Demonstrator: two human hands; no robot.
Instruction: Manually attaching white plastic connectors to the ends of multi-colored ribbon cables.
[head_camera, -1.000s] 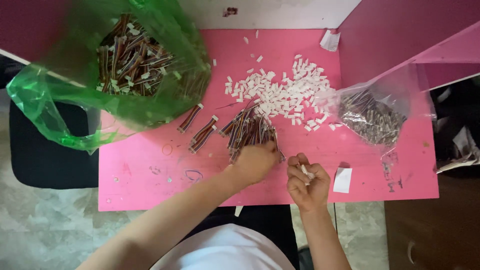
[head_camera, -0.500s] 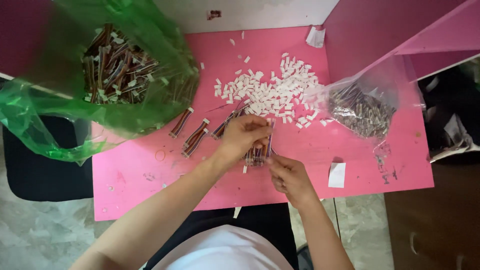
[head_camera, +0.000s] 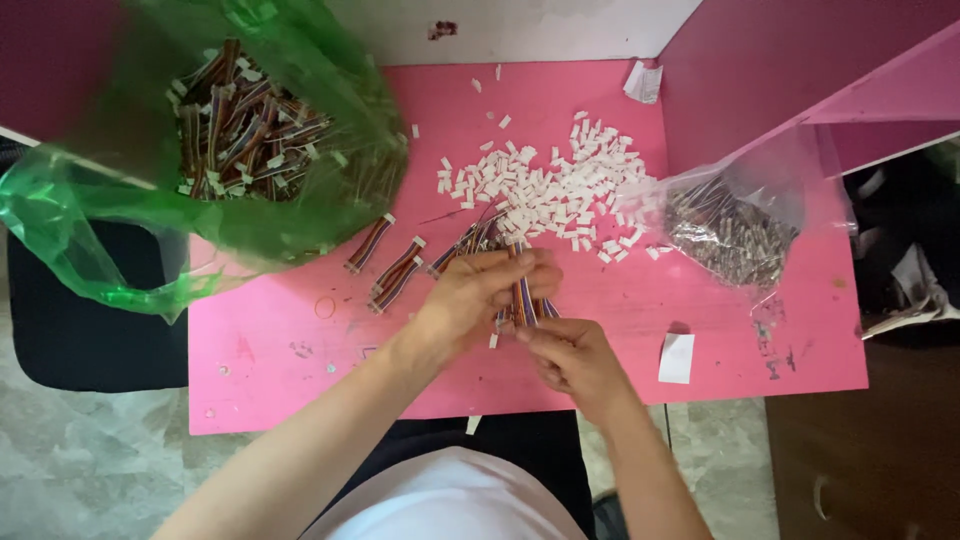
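both hands meet over the middle of the pink tabletop (head_camera: 300, 380). the left hand (head_camera: 475, 298) is curled around a small bundle of multicoloured ribbon wires (head_camera: 522, 298), its fingers wrapped over the top of the bundle so that only a short stretch of striped wire shows below the knuckles. the right hand (head_camera: 570, 355) sits just beneath and to the right of the left hand, fingertips pinched on the lower end of the same bundle, so both hands are grasping the wires together. whether a small white piece is caught between the right fingertips cannot be told.

just above the left hand lies a loose fan of more wire bundles (head_camera: 468, 240), and to its left two short striped wire pieces with white ends (head_camera: 385, 262) lie apart on the tabletop. further up from the hands a heap of small white plastic connector housings (head_camera: 560, 185) spreads across the surface, with a few strays scattered around it. up and to the right of the right hand, a clear plastic bag of small dark metal parts (head_camera: 735, 235) rests near the edge. far up and left of the left hand, an open green plastic bag (head_camera: 90, 250) holds a pile of finished wire assemblies (head_camera: 240, 125). a small white paper slip (head_camera: 677, 357) lies to the right of the right hand.
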